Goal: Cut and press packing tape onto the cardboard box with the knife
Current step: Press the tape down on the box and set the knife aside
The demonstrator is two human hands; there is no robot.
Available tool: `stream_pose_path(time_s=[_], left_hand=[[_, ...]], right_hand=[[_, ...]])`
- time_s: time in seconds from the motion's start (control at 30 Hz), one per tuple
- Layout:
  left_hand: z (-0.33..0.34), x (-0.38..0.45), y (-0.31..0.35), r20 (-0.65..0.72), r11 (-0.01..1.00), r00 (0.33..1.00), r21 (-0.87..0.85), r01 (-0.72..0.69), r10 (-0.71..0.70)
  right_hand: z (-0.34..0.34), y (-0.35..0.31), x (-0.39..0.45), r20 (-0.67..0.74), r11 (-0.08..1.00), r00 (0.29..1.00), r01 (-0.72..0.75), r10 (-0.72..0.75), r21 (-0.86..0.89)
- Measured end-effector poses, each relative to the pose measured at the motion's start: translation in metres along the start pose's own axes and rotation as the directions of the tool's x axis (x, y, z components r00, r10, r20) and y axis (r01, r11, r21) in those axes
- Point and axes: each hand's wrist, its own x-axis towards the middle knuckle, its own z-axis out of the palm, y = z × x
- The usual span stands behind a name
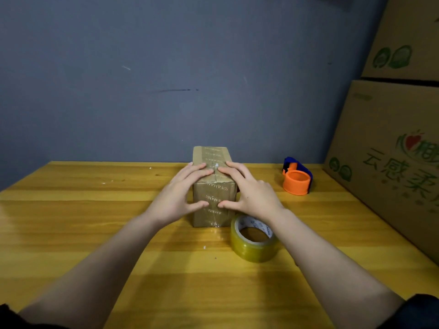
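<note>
On the yellow wooden table (95, 233), roughly dead center, sits the small cardboard box (212, 186), with both hands flat on it. Left hand (183, 193) and right hand (247, 193) are spread open, gripping nothing, fingertips on the top edge and thumbs on the near face, so this looks like the pressing step: smoothing the packing tape (212, 157) that runs over the top and down the near side. Next move probably calls for rubbing outward along that strip so the edges stick, or cutting another piece. No knife in view that I can tell, so that'd need finding first. Tape roll (253, 241) lies just right of the box's near corner, under the right wrist, kinda in the way. Orange and blue dispenser (297, 176) sits further right, and big printed cartons (392, 150) are stacked along the right edge.
</note>
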Motion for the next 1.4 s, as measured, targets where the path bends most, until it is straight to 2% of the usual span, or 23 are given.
stream_pose_path(time_s=[0.37,0.47,0.57,0.7,0.9,1.0,1.1,1.17,1.23,1.3,1.33,1.4], left_hand=[[0.001,-0.002,0.011,-0.01,0.992,0.999,0.122,0.037,-0.036],[0.004,0.002,0.022,-0.114,0.995,0.989,0.031,0.095,-0.091],[0.009,0.005,0.026,-0.176,0.995,0.98,0.03,0.097,-0.091],[0.009,-0.002,0.02,-0.109,0.985,0.993,0.162,0.054,-0.036],[0.006,-0.006,0.027,-0.078,0.927,0.996,0.367,0.073,-0.047],[-0.001,-0.002,0.035,0.004,0.903,0.998,0.425,0.058,-0.066],[-0.01,0.003,0.049,0.065,0.947,0.987,0.297,0.121,-0.146],[-0.013,0.003,0.055,0.047,0.967,0.982,0.185,0.174,-0.186],[-0.015,0.001,0.061,-0.077,0.977,0.992,0.185,0.111,-0.098],[-0.012,-0.003,0.077,-0.197,0.957,0.972,0.281,-0.069,0.128],[-0.01,-0.005,0.089,-0.199,0.94,0.952,0.299,-0.167,0.233],[0.004,-0.012,0.113,-0.083,0.879,0.918,0.332,-0.342,0.388]], right_hand=[[-0.01,-0.006,-0.003,0.084,0.999,0.996,-0.018,0.023,-0.049],[-0.012,-0.005,-0.003,0.103,1.0,0.994,-0.025,0.027,-0.015],[-0.012,-0.005,-0.002,0.114,0.999,0.993,-0.034,0.032,0.012],[-0.014,-0.005,-0.002,0.137,1.0,0.99,-0.031,0.029,0.006],[-0.017,-0.005,-0.002,0.162,1.0,0.986,-0.026,0.025,0.001],[-0.021,-0.004,-0.005,0.182,0.993,0.982,-0.058,0.038,0.106],[-0.024,-0.002,-0.013,0.122,0.926,0.988,-0.13,0.092,0.354],[-0.029,0.002,-0.02,0.079,0.874,0.985,-0.175,0.156,0.453],[-0.034,0.01,-0.025,0.086,0.859,0.976,-0.219,0.202,0.462],[-0.037,0.022,-0.03,0.09,0.852,0.958,-0.282,0.271,0.44],[-0.036,0.028,-0.032,0.096,0.834,0.944,-0.326,0.317,0.446],[-0.032,0.039,-0.038,0.151,0.778,0.91,-0.409,0.385,0.477]])
